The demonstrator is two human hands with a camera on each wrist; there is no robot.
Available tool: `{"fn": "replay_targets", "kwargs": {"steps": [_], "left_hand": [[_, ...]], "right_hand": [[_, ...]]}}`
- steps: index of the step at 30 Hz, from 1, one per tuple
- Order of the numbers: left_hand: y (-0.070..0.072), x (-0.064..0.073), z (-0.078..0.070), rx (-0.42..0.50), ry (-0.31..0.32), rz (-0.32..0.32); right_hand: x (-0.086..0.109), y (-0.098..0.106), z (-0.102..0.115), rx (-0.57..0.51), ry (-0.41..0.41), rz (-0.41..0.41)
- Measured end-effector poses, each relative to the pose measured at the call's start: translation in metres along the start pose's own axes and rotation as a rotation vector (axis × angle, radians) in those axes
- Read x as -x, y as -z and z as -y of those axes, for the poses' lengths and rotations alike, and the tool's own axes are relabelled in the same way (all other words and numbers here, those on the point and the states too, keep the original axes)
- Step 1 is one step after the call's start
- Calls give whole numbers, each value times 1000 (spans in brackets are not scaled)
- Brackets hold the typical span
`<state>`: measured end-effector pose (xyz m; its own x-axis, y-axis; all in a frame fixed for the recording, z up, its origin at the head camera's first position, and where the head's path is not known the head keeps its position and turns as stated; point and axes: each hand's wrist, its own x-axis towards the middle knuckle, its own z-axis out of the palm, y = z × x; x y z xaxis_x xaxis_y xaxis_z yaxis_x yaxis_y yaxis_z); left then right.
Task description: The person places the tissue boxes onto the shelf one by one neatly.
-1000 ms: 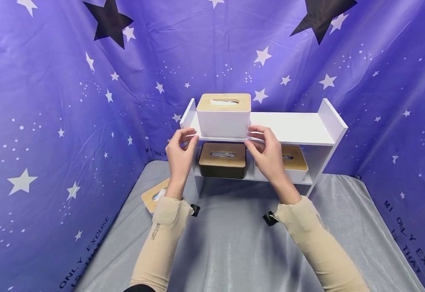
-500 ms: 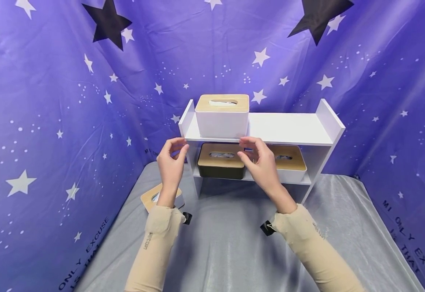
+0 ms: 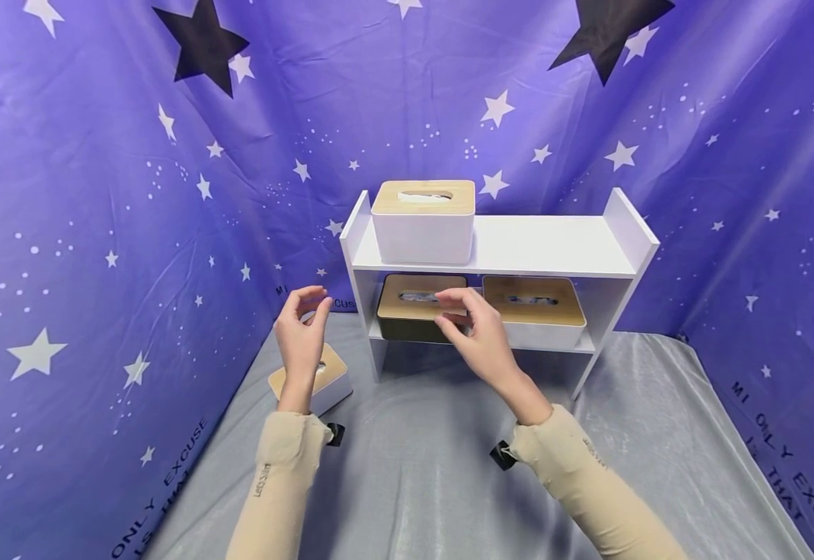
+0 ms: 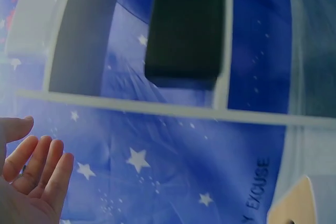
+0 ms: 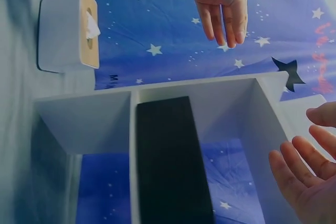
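Note:
A white tissue box with a wooden lid (image 3: 424,233) stands at the left end of the top board of a white shelf (image 3: 546,245). On the lower board sit a dark tissue box (image 3: 407,328) at left and a white one (image 3: 546,334) at right. My left hand (image 3: 299,334) hangs left of the shelf with fingers loosely bent and nothing in them. In front of the dark box, my right hand (image 3: 476,334) is also bare, thumb and fingers apart. Another white tissue box (image 3: 333,381) lies on the grey cloth, partly behind my left wrist; the right wrist view shows tissue (image 5: 92,26) poking from it.
The shelf's raised right side panel (image 3: 630,231) closes off its top board. Grey cloth (image 3: 420,451) covers the surface in front. A purple curtain with stars (image 3: 407,93) hangs behind and along both sides.
Both hands have come away from the upper white tissue box and moved down and left. The box stays on the top board. More of the lower boxes shows now.

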<state>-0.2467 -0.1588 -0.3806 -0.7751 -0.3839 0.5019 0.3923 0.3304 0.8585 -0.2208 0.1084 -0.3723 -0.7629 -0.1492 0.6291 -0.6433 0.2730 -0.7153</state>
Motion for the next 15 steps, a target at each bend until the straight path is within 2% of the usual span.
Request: {"fn": "replay_targets", "kwargs": {"steps": [8,15], "left_hand": [[21,3,35,-36,13,-29],[42,11,63,-186,57,-59]], "right_hand": [[10,-13,-6,24,23,45],[13,-20,-6,-8,13,72]]}}
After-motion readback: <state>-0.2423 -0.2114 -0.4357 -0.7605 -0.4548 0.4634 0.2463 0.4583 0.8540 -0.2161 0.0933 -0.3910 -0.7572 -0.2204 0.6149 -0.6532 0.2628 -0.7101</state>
